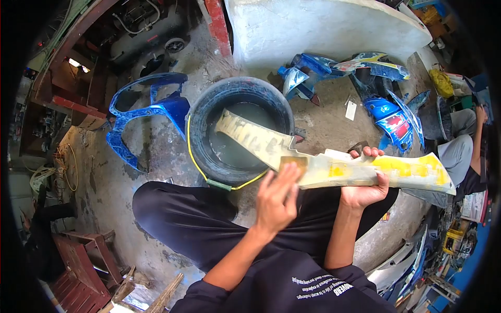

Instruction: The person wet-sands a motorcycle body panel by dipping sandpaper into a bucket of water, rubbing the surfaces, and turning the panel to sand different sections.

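Observation:
A long cream-coloured vehicle body panel (261, 143) with yellow patches lies slantwise above my lap, its narrow far end reaching over a black bucket (241, 86). My right hand (365, 190) grips the panel from below near its wide end, thumb on the near edge and fingertips over the far edge. With the fingers of my left hand (277, 201) I press a brown piece of sandpaper (295, 167) on the panel's middle. Cloudy water (224, 146) stands in the bucket, which has a yellow handle with a green grip.
A blue body frame (175, 107) lies on the concrete floor left of the bucket. Several blue painted panels (389, 112) lie to the right, by a white curved sheet (323, 26). Another person (462, 143) sits at the far right. A reddish wooden bench (78, 261) stands lower left.

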Demonstrator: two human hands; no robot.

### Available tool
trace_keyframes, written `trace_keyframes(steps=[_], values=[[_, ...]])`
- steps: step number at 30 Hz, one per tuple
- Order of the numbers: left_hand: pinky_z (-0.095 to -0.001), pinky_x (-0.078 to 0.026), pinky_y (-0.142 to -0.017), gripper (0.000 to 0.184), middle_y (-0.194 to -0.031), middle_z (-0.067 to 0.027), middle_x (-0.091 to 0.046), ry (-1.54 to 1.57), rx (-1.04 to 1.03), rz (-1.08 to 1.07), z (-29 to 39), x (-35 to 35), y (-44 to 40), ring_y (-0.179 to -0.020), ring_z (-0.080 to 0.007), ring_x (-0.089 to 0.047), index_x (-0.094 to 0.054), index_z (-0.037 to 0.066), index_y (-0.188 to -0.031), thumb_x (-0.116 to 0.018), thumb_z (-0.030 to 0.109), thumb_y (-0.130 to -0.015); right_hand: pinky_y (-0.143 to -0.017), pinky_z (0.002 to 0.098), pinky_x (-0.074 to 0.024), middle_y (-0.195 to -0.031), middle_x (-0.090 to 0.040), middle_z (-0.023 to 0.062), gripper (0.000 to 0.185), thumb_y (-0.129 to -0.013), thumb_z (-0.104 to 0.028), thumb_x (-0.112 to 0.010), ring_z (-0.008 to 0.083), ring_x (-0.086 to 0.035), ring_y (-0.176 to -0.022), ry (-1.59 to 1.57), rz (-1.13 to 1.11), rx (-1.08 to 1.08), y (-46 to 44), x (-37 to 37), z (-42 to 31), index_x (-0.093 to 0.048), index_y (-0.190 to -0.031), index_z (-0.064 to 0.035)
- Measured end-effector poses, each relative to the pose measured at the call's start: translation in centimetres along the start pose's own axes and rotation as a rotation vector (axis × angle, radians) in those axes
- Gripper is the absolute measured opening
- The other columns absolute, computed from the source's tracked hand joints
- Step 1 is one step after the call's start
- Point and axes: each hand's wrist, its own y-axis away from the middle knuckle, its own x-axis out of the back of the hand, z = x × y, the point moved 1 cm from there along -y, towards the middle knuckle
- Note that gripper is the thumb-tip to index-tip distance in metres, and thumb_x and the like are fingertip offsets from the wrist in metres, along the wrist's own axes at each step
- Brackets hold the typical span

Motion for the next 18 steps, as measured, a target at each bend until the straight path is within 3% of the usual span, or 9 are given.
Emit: trace_keyframes(steps=[3,4,7,12,16,18], values=[[-0.0478,-0.036,-0.118,0.038,-0.144,-0.0179,-0.062,-0.1,0.252,0.121,-3.2,0.0,-1.4,-0.141,-0.033,-0.054,-0.066,0.002,-0.136,-0.055,0.013,-0.102,-0.103,0.0458,-0.0418,-0.113,-0.056,0.0097,0.05,-0.077,-0.019,-0.064,0.026,-0.054,-0.114,0.024,0.025,0.008,0.5,0.1,0.0,-0.052,-0.124,-0.0061],[-0.0478,-0.036,-0.118,0.038,-0.144,-0.0179,-0.062,-0.103,0.249,0.127,-2.7,-0.3,-1.4,-0.141,-0.033,-0.054,-0.066,0.002,-0.136,-0.055,0.013,-0.102,-0.103,0.0454,-0.0417,-0.113,-0.056,0.0096,0.05,-0.077,-0.019,-0.064,0.0259,-0.054,-0.114,0.042,0.041,0.008,0.4,0.0,0.4,-0.052,-0.124,-0.0061],[-0.0528,-0.038,-0.116,0.039,-0.142,-0.0213,-0.063,0.058,-0.031,0.066,1.5,-0.8,0.5,-0.137,-0.0353,-0.057,-0.066,0.0,-0.136,-0.056,0.013,-0.1,-0.103,0.0458,-0.0415,-0.113,-0.056,0.0097,0.05,-0.077,-0.019,-0.064,0.0258,-0.054,-0.114,-0.009,0.01,-0.011,0.2,-0.1,0.0,-0.052,-0.124,-0.0062],[-0.052,-0.038,-0.116,0.039,-0.141,-0.0209,-0.064,-0.182,0.101,0.151,-2.7,-0.5,-0.6,-0.136,-0.0354,-0.058,-0.066,0.0,-0.136,-0.056,0.013,-0.1,-0.102,0.046,-0.0426,-0.114,-0.056,0.0096,0.05,-0.077,-0.02,-0.064,0.0255,-0.054,-0.114,0.061,0.034,0.009,0.2,0.3,0.1,-0.052,-0.124,-0.0053],[-0.048,-0.034,-0.119,0.039,-0.144,-0.0165,-0.063,0.057,-0.052,0.063,0.7,-0.7,1.1,-0.141,-0.0295,-0.055,-0.066,0.003,-0.137,-0.056,0.012,-0.102,-0.104,0.0498,-0.0409,-0.114,-0.056,0.0095,0.052,-0.076,-0.019,-0.067,0.0267,-0.055,-0.115,-0.006,0.027,-0.023,0.0,0.3,-0.2,-0.053,-0.123,-0.0044],[-0.0492,-0.033,-0.119,0.038,-0.144,-0.0161,-0.063,0.001,-0.111,0.024,-0.4,0.0,1.1,-0.142,-0.0289,-0.053,-0.066,0.003,-0.137,-0.056,0.012,-0.102,-0.104,0.0499,-0.0412,-0.114,-0.056,0.0094,0.051,-0.076,-0.019,-0.067,0.0266,-0.055,-0.115,-0.032,0.028,-0.036,-0.1,0.4,-0.4,-0.053,-0.123,-0.0048]])
